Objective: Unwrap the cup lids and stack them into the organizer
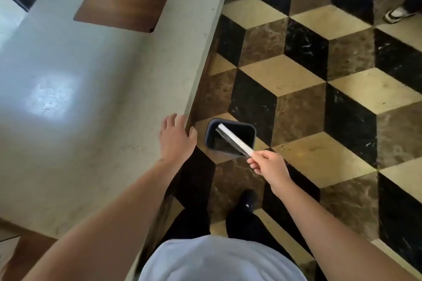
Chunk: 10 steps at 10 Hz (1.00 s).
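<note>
Holding a long, flat, pale wrapper (235,140) over a dark bin (230,138), a person stands at the corner of a grey counter (91,89), seen from a head-worn camera looking down. The right hand (270,167) pinches the near end of the wrapper between thumb and fingers (253,163); the far end reaches over the bin's open mouth, with a clear film hanging from the strip into the bin. Whether the wrapper touches the bin's rim cannot be told. The left hand (177,138) lies flat on the counter's edge just beside the bin, its fingers (170,121) spread and holding nothing, the thumb hooked over the edge. The bin stands on a floor (319,89) tiled in a cube pattern of black, brown and cream, tight against the counter's side. Farther along the counter from the bin, a brown wooden panel (124,2) is set into the top. Near the bin, on the person's side, a dark shoe (247,199) and dark trouser legs show beneath a white shirt (219,260). Well beyond the bin, at the floor's far corner, another person's pale sneaker (398,15) is planted on the tiles.
</note>
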### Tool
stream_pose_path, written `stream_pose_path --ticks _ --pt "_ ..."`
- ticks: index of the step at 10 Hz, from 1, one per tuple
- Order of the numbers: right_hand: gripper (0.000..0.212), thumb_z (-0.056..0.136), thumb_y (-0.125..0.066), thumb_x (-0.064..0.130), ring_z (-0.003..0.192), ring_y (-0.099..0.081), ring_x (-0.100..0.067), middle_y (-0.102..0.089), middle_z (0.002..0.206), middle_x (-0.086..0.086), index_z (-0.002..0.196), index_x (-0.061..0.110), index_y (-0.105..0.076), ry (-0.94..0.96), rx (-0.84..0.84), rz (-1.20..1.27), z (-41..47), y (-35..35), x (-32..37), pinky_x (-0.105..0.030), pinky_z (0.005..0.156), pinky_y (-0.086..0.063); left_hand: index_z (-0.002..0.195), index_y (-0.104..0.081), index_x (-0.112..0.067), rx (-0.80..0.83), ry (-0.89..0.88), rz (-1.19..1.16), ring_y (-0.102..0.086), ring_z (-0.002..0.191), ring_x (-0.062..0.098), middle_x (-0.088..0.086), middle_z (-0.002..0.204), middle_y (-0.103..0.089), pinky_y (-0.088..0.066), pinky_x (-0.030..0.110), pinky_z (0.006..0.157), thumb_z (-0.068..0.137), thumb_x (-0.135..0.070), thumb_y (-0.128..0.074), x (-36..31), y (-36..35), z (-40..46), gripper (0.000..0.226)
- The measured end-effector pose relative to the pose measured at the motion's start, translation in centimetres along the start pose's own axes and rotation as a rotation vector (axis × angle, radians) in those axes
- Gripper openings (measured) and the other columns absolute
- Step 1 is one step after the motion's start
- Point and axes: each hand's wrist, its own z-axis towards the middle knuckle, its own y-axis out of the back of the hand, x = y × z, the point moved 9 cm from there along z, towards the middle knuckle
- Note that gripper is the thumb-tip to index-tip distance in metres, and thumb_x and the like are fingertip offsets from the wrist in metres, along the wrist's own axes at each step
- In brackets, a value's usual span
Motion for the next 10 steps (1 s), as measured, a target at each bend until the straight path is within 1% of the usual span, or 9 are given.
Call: stream_pose_path --ticks 1,2,3,5,6,7,8,9,10 --pt "0.018 0.099 -0.061 0.022 0.072 -0.068 -0.010 -0.076 0.078 0.000 0.090 0.017 -0.076 -0.129 -0.068 0.045 2.1 -0.9 -2.9 -0.020 0.062 -0.054 0.156 -0.020 -0.037 0.047 -0.124 0.260 -0.003 0.157 0.030 0.004 0.170 -0.015 0.000 0.047 0.120 0.099 -0.053 -0.038 0.8 -2.2 3.4 0.062" --pt "0.016 0.099 -0.061 0.022 0.074 -0.067 -0.012 -0.073 0.081 -0.001 0.092 0.017 -0.075 -0.249 -0.137 0.023 4.5 -2.1 -6.1 -0.025 0.064 -0.054 0.161 -0.002 -0.035 0.051 -0.221 0.336 0.007 0.157 0.031 0.005 0.172 -0.003 0.008 0.048 0.123 0.098 -0.055 -0.034 0.9 -4.0 6.6 0.073" --pt "0.017 0.098 -0.061 0.027 0.073 -0.068 -0.015 -0.073 0.082 -0.001 0.093 0.016 -0.074 -0.316 -0.179 -0.067 7.7 -3.3 -8.5 -0.030 0.066 -0.056 0.162 0.000 -0.035 -0.019 -0.254 0.367 0.007 0.157 0.030 0.006 0.172 -0.001 0.008 0.046 0.125 0.097 -0.049 -0.041 0.9 -4.2 7.9 0.078" --pt "0.019 0.092 -0.068 0.037 0.086 -0.071 -0.030 -0.073 0.090 -0.008 0.094 0.018 -0.072 -0.404 -0.160 -0.151 16.2 -7.2 -9.9 -0.045 0.086 -0.060 0.162 -0.006 -0.035 -0.020 -0.288 0.374 0.003 0.158 0.030 0.008 0.172 -0.004 -0.001 0.047 0.125 0.093 -0.046 -0.038 0.7 -4.0 8.1 0.077" --pt "0.024 0.090 -0.067 0.034 0.084 -0.071 -0.032 -0.074 0.088 -0.012 0.084 0.012 -0.074 -0.451 -0.160 -0.130 20.9 -8.9 -9.9 -0.044 0.082 -0.062 0.162 -0.009 -0.033 0.031 -0.276 0.377 0.003 0.158 0.031 0.011 0.171 -0.005 -0.001 0.052 0.126 0.090 -0.043 -0.045 0.7 -4.3 8.3 0.081" --pt "0.024 0.092 -0.061 0.034 0.082 -0.062 -0.023 -0.065 0.087 -0.006 0.072 0.021 -0.060 -0.459 -0.064 -0.221 24.6 -11.6 -9.5 -0.039 0.081 -0.059 0.162 -0.010 -0.031 0.075 -0.259 0.375 0.002 0.157 0.033 0.014 0.171 -0.005 -0.002 0.055 0.126 0.090 -0.039 -0.048 0.8 -4.2 8.1 0.083" --pt "0.026 0.089 -0.062 0.028 0.076 -0.064 -0.026 -0.071 0.093 -0.011 0.097 0.005 -0.071 -0.470 -0.082 -0.247 26.8 -13.1 -8.9 -0.031 0.058 -0.049 0.162 -0.013 -0.030 0.090 -0.247 0.364 0.000 0.157 0.034 0.015 0.171 -0.008 -0.002 0.055 0.126 0.089 -0.037 -0.049 0.8 -4.1 8.2 0.082" --pt "0.033 0.093 -0.062 0.025 0.089 -0.068 -0.031 -0.072 0.102 -0.015 0.110 -0.002 -0.068 -0.465 -0.048 -0.338 27.9 -14.5 -9.2 -0.040 0.074 -0.057 0.162 -0.016 -0.029 0.095 -0.242 0.370 -0.002 0.157 0.034 0.015 0.170 -0.010 -0.004 0.056 0.125 0.089 -0.036 -0.049 1.0 -4.2 8.0 0.080" --pt "0.045 0.094 -0.065 0.036 0.082 -0.073 -0.029 -0.072 0.101 -0.015 0.122 0.001 -0.060 -0.540 0.018 -0.240 27.0 -15.1 -10.2 -0.040 0.076 -0.062 0.162 -0.017 -0.029 0.089 -0.221 0.363 -0.001 0.157 0.034 0.015 0.171 -0.010 -0.005 0.056 0.125 0.089 -0.036 -0.049 1.0 -3.5 8.1 0.080"
